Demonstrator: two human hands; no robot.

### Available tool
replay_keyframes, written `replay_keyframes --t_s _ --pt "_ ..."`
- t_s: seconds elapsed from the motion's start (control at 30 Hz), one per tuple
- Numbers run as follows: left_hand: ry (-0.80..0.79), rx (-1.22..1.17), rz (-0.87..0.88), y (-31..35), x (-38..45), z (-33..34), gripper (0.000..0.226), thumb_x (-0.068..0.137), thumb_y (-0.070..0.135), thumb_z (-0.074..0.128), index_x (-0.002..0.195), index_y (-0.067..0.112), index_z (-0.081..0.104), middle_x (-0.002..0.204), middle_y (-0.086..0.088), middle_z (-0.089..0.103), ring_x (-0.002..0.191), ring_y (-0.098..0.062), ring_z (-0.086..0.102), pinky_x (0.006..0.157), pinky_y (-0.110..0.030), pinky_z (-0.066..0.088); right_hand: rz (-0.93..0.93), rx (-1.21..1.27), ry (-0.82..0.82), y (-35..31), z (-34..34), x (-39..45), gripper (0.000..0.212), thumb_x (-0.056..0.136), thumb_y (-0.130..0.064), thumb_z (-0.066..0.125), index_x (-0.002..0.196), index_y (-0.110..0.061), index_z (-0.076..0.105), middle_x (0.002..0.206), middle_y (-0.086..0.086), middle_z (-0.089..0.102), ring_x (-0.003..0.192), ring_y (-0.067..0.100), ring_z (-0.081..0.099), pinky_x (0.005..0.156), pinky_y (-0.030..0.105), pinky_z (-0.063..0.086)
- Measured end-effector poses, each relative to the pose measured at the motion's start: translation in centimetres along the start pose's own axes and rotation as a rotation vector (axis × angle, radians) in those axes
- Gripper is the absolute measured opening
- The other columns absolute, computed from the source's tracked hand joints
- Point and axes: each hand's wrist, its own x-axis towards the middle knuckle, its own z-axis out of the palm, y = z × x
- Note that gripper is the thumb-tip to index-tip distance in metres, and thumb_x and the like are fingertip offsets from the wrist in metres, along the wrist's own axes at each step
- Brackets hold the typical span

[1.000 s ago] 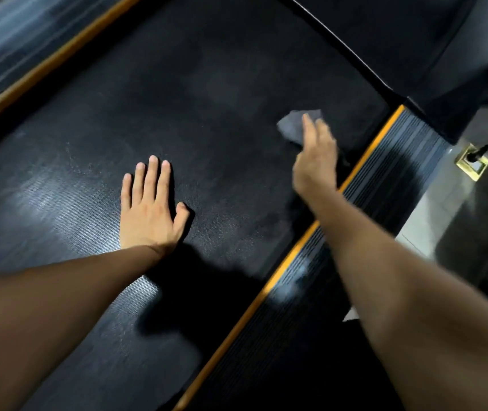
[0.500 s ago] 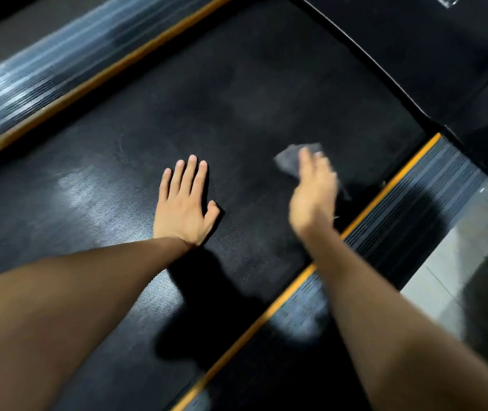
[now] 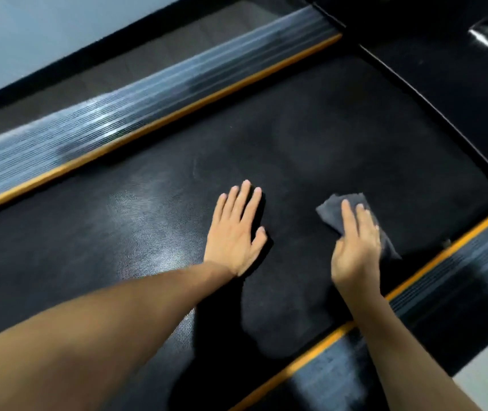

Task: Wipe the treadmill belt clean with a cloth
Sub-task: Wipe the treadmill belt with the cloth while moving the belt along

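Note:
The black textured treadmill belt fills the middle of the head view. My right hand lies palm down on a small grey cloth, pressing it flat on the belt near the right side rail; the cloth's corners stick out past the fingertips and beside the little finger. My left hand rests flat on the belt, fingers together, about a hand's width left of the cloth, holding nothing.
Ribbed side rails with orange inner strips border the belt on the left and right. The black motor cover rises at the belt's far end. Pale floor shows at the lower right.
My right hand has slid the cloth left and nearer, away from the right rail toward the belt's middle. The left hand stays flat on the belt. The view has swung left.

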Motion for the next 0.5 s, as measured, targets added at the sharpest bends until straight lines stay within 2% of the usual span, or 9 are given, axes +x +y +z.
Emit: replay_keyframes --t_s 0.1,0.2,0.27,0.37,0.5 --pt "0.071 -0.031 -0.22 -3.7 -3.9 -0.7 0.073 0.094 0.042 0.037 0.161 0.018 0.026 0.171 -0.011 0.017 0.157 -0.031 0.015 0.128 -0.048 0.007 -0.075 0.013 -0.05 -0.5 -0.3 1.6 0.052 0.093 0.0 0.039 0.146 -0.005 0.042 0.151 0.024 0.038 0.142 0.037 0.035 0.115 0.056 0.031" --pt "0.055 0.007 -0.371 -8.8 -6.0 -1.3 0.073 0.094 0.045 0.032 0.162 0.018 0.024 0.171 -0.012 0.016 0.157 -0.031 0.015 0.128 -0.05 0.007 -0.184 0.05 -0.189 -4.0 -0.8 4.7 0.058 0.092 0.005 0.048 0.147 -0.012 0.041 0.155 0.015 0.036 0.144 0.031 0.031 0.119 0.046 0.026" --pt "0.022 0.042 -0.385 -10.1 -6.0 -1.2 0.074 0.095 0.047 0.031 0.163 0.019 0.018 0.171 -0.011 0.012 0.159 -0.028 0.009 0.128 -0.05 0.004 -0.319 0.052 -0.254 -7.4 -0.4 7.4 0.059 0.093 0.003 0.047 0.148 -0.016 0.04 0.156 0.01 0.034 0.145 0.027 0.029 0.121 0.04 0.023" --pt "-0.001 0.085 -0.383 -9.8 -6.0 -0.7 0.075 0.098 0.05 0.029 0.164 0.02 0.012 0.172 -0.008 0.006 0.16 -0.025 0.002 0.128 -0.051 0.004 -0.535 0.014 -0.32 -11.6 1.8 11.7 0.061 0.092 0.002 0.048 0.149 -0.018 0.039 0.156 0.011 0.033 0.144 0.028 0.03 0.12 0.041 0.024" --pt "0.003 0.102 -0.395 -9.9 -5.8 -0.6 0.075 0.099 0.051 0.03 0.164 0.019 0.014 0.172 -0.008 0.009 0.16 -0.025 0.004 0.127 -0.053 0.009 -0.737 -0.036 -0.226 -15.0 5.1 18.5 0.058 0.09 0.003 0.049 0.145 -0.015 0.045 0.149 0.018 0.042 0.136 0.037 0.04 0.115 0.049 0.031"
